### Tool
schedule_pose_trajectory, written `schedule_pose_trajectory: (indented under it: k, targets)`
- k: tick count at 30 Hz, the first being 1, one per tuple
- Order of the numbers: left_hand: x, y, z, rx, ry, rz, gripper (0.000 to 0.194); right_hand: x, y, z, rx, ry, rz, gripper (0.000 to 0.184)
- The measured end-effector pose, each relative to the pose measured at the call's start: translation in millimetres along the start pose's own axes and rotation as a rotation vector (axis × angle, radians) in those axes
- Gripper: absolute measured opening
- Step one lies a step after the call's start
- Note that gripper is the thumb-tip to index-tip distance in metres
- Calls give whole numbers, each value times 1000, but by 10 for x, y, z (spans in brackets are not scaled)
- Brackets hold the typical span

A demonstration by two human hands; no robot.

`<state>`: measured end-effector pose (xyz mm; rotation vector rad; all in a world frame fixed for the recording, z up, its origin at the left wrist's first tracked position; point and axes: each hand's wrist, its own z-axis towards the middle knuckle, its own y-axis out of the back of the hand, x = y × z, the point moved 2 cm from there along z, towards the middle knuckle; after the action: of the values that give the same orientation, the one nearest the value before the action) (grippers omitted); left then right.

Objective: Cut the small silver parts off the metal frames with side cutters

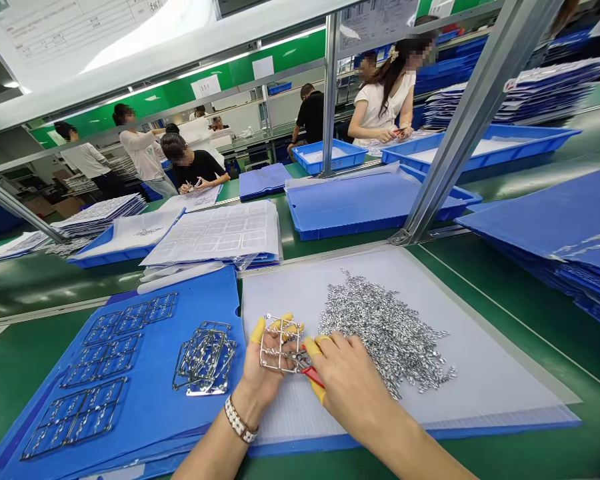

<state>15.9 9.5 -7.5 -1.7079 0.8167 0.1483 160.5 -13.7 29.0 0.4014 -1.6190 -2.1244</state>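
Note:
My left hand, with yellow finger cots on its fingertips, holds a small metal sprue frame upright above the white sheet. Closed around red-handled nippers, my right hand also wears yellow finger cots. The nippers' jaws reach the lower right side of the frame; whether they are cutting cannot be made out. To the right lies a large heap of small shiny metal parts. A tangled pile of bare frames rests on the blue sheet to the left, near several frames with parts in them.
Beneath the heap is a translucent white sheet; a blue sheet lies at left. Beyond stand a stack of packed sheets, blue trays and a slanted metal post. Blue sheets are stacked at right. Several people work farther back.

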Motion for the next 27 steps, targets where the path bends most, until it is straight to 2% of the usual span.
schedule_pose_trajectory:
  k: [12,15,17,20,23,25,27]
  targets:
    - [0,-2,9,-45,-3,29,51,13,-26,49,82,23,23,21]
    - [9,-12,-2,-48,-44,67,53,-78,-55,10,56,-4,117,29]
    - [38,0,-22,-75,-103,147,56,-167,-64,-1,0,-62,283,31]
    - [108,54,-52,-126,-294,453,58,-274,-103,46,10,-219,781,31]
    - [171,103,-75,-130,-648,928,65,-278,-184,138,77,-402,1283,40]
    - [207,125,-80,-132,-850,1188,69,-250,-237,195,64,-458,1443,43]
    - [228,133,-75,-145,-966,1368,70,-229,-277,233,41,-473,1493,41]
